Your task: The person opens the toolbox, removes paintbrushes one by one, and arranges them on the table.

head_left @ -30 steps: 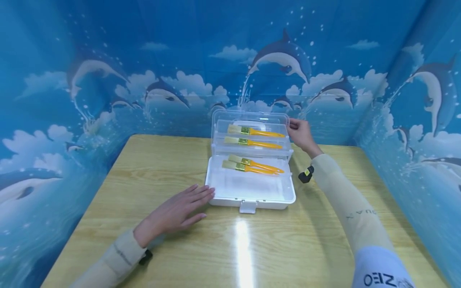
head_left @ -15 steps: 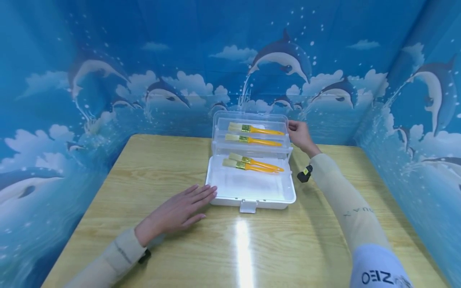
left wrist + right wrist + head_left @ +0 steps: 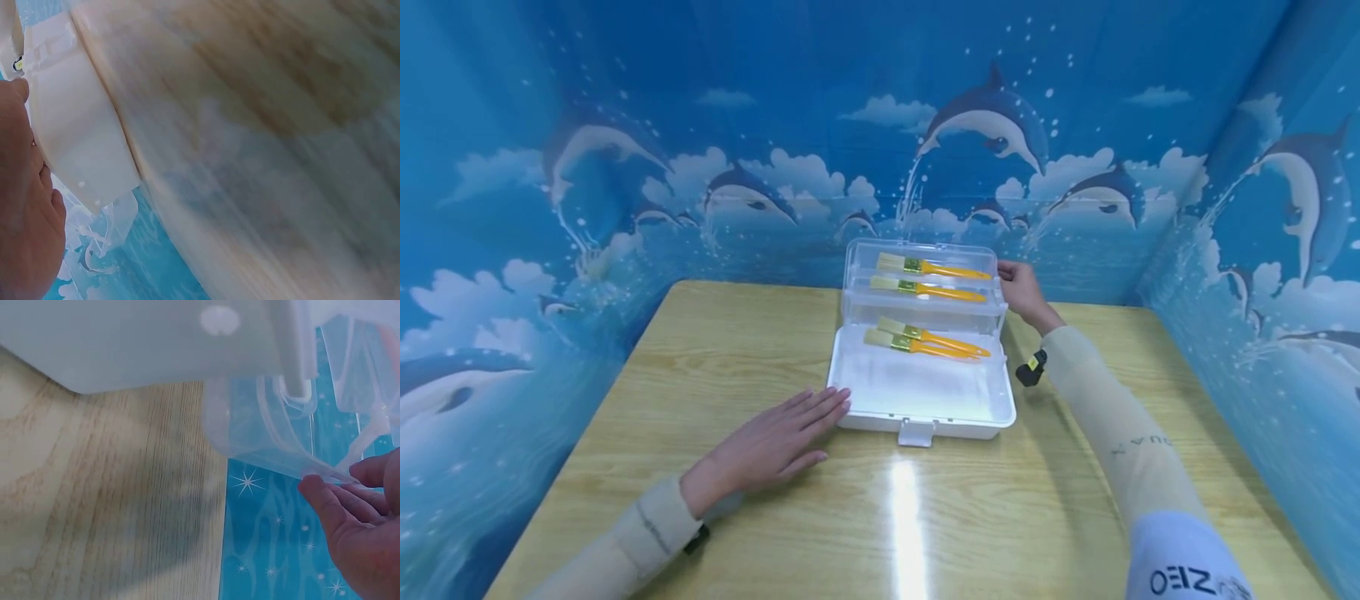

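A white plastic storage box (image 3: pixel 925 393) lies with its clear lid (image 3: pixel 856 260) raised at the back. Two flat paintbrushes with orange handles, one at the top (image 3: pixel 958 272) and one below it (image 3: pixel 951 294), lie on the translucent trays within the lid. Two more, a rear brush (image 3: pixel 951 341) and a front brush (image 3: pixel 936 350), lie together in the base. My right hand (image 3: pixel 1024 293) pinches the lid's right edge; the right wrist view shows thumb and fingers (image 3: pixel 322 497) at its rim. My left hand (image 3: pixel 775 442), fingers straight, rests on the box's front left corner.
The box stands on a wood-grain table (image 3: pixel 715 350), its front latch (image 3: pixel 916 433) hanging down. Blue dolphin-print curtains (image 3: pixel 760 100) close in the back and both sides. Black wrist cameras, such as the right one (image 3: pixel 1032 368), hang beside the sleeves.
The lid's top edge and my right hand have come down slightly in the head view, and the trays' spacing looks narrower. My left hand stays nearly still at the corner.
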Available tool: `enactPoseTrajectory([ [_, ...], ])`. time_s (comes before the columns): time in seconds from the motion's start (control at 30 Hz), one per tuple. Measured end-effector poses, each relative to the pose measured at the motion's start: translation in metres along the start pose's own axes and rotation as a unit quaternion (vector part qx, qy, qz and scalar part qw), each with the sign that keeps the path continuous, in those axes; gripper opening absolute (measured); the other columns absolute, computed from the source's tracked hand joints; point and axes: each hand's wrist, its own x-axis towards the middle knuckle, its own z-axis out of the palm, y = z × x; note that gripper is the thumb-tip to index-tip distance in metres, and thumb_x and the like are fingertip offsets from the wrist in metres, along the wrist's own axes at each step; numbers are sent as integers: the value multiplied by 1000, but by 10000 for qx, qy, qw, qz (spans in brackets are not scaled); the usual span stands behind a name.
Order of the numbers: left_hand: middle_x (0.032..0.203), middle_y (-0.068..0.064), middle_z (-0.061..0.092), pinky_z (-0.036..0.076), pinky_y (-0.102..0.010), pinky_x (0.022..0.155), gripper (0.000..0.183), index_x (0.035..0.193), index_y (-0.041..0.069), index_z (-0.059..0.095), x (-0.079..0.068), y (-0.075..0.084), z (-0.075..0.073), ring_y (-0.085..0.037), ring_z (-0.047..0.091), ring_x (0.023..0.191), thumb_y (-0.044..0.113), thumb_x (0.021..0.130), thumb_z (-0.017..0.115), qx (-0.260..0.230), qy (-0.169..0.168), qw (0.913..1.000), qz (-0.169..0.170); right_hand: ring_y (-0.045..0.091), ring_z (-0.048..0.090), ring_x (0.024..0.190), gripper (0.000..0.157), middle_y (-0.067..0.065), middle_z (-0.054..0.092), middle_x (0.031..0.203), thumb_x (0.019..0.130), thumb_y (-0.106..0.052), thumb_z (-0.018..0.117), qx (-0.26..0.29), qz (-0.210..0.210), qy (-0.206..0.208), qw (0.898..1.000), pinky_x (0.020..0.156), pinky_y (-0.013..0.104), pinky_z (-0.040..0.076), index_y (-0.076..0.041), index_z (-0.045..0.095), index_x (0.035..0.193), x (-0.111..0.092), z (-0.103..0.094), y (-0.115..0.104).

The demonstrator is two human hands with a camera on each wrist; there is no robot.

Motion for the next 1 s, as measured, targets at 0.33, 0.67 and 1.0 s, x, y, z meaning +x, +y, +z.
enactPoseTrajectory([
  [0.33,172,-5,10,17,-42,129,70,163,8,18,-1,3,2,-23,13,158,39,107,48,84,90,9999,33,41,56,131,53,29,53,145,108,-24,47,-60,-36,-207,9998,102,40,56,4,40,152,2,2,10],
  [0.67,171,-8,14,22,-46,127,69,162,6,22,-2,5,4,-25,17,157,35,107,50,66,368,9989,299,33,58,122,48,31,54,142,108,-17,43,-126,401,-450,9981,85,20,54,10,43,148,0,4,21],
  [1.0,171,-6,12,20,-45,128,71,163,8,18,-3,5,6,-24,17,157,37,106,51,36,349,9993,162,40,52,130,46,32,50,146,108,-15,41,-5,461,-677,9966,100,37,52,8,44,148,5,9,31],
])
